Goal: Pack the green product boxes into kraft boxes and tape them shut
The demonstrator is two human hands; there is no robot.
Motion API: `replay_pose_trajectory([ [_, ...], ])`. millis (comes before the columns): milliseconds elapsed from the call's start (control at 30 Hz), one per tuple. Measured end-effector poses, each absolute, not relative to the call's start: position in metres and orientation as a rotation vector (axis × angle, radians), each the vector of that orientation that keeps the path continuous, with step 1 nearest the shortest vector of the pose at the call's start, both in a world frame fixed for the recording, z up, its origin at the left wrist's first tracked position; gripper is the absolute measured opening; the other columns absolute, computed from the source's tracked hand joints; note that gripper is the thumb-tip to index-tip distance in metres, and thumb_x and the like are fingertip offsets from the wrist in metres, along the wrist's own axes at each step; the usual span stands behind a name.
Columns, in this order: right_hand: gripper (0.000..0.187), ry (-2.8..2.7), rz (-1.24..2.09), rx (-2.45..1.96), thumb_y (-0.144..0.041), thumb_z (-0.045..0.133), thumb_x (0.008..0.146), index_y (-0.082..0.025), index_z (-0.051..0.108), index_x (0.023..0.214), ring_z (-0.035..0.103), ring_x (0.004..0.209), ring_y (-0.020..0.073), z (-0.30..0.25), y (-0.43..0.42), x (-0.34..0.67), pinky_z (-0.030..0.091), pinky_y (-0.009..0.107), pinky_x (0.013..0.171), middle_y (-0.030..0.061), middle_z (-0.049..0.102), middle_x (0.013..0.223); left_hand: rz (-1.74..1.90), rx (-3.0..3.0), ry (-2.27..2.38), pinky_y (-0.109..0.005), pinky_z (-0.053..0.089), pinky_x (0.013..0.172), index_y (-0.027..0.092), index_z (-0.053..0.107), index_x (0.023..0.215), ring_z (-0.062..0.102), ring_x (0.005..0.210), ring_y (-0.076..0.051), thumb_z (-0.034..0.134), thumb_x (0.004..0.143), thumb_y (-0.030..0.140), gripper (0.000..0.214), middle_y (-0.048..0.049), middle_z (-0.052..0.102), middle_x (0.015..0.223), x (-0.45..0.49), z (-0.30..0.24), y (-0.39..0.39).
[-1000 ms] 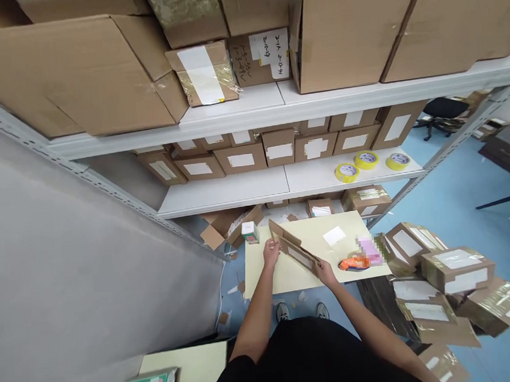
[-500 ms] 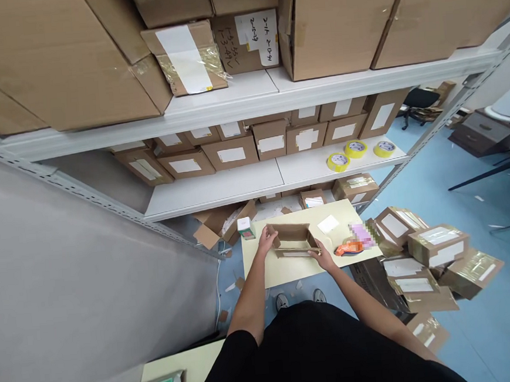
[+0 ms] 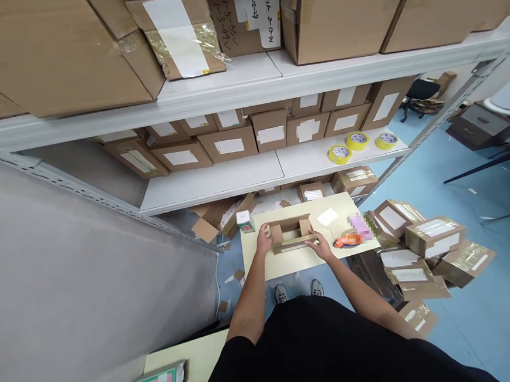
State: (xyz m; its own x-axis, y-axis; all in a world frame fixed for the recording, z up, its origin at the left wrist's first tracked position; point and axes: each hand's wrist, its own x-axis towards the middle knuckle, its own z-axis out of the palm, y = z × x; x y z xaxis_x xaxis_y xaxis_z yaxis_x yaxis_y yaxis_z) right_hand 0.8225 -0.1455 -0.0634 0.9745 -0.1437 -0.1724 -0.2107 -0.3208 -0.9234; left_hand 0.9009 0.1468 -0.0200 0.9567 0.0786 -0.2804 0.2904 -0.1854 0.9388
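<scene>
Carton [image 3: 290, 247]: brown cardboard, rectangular, open-topped, on bench [image 3: 287, 266], cream surface showing through its middle
Left hand [image 3: 264, 239]: fingers gripping carton's left end
Right hand [image 3: 320, 246]: fingers touching near right corner, cannot tell if closed on it
Near edge: smooth cream strip between carton and bench rim
Left side: small white-and-green box [image 3: 245, 222], upright, near carton, by bench's left edge
Right side: flat white paper [image 3: 327, 217], then orange item [image 3: 346, 241], shape unclear
Shelf [image 3: 219, 179]: white, flat; glossy yellow tape rolls [image 3: 339, 154] toward right end
</scene>
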Motion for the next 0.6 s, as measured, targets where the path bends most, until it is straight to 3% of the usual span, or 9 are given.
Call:
replay_pose_trajectory([
  [100, 0.069, 0.214, 0.136, -1.916, -0.067, 0.070, 0.076, -0.026, 0.066, 0.131, 0.063, 0.124, 0.0305, -0.064, -0.153, 0.822, 0.054, 0.043, 0.097, 0.0107, 0.068, 0.138, -0.201, 1.753, 0.227, -0.037, 0.051, 0.100, 0.021, 0.068, 0.108, 0.066, 0.102, -0.020, 0.073, 0.068, 0.009, 0.043, -0.0076, 0.067, 0.124, 0.904, -0.018, 0.144],
  [233, 0.066, 0.223, 0.129, -1.950, -0.072, 0.069, 0.077, -0.027, 0.067, 0.125, 0.062, 0.123, 0.0297, -0.064, -0.153, 0.821, 0.054, 0.041, 0.094, 0.0094, 0.071, 0.132, -0.206, 1.715, 0.206, -0.032, 0.054, 0.094, 0.021, 0.068, 0.106, 0.067, 0.093, -0.018, 0.074, 0.069, 0.014, 0.039, -0.0056, 0.070, 0.119, 0.906, -0.023, 0.144],
  [500, 0.059, 0.347, 0.026, -1.892, -0.077, 0.059, 0.081, -0.023, 0.062, 0.102, 0.070, 0.101, 0.0302, -0.068, -0.142, 0.823, 0.056, 0.040, 0.087, 0.0110, 0.075, 0.108, -0.253, 1.621, 0.213, -0.036, 0.054, 0.100, 0.018, 0.073, 0.101, 0.069, 0.103, -0.023, 0.071, 0.069, 0.018, 0.032, -0.0086, 0.074, 0.120, 0.906, -0.041, 0.147],
  [600, 0.063, 0.492, -0.002, -1.989, -0.075, 0.057, 0.081, -0.021, 0.061, 0.115, 0.072, 0.095, 0.0295, -0.068, -0.142, 0.829, 0.056, 0.040, 0.086, 0.0122, 0.074, 0.113, -0.309, 1.576, 0.221, -0.040, 0.053, 0.103, 0.017, 0.075, 0.111, 0.070, 0.110, -0.026, 0.070, 0.072, 0.021, 0.039, -0.0105, 0.076, 0.122, 0.902, -0.047, 0.147],
])
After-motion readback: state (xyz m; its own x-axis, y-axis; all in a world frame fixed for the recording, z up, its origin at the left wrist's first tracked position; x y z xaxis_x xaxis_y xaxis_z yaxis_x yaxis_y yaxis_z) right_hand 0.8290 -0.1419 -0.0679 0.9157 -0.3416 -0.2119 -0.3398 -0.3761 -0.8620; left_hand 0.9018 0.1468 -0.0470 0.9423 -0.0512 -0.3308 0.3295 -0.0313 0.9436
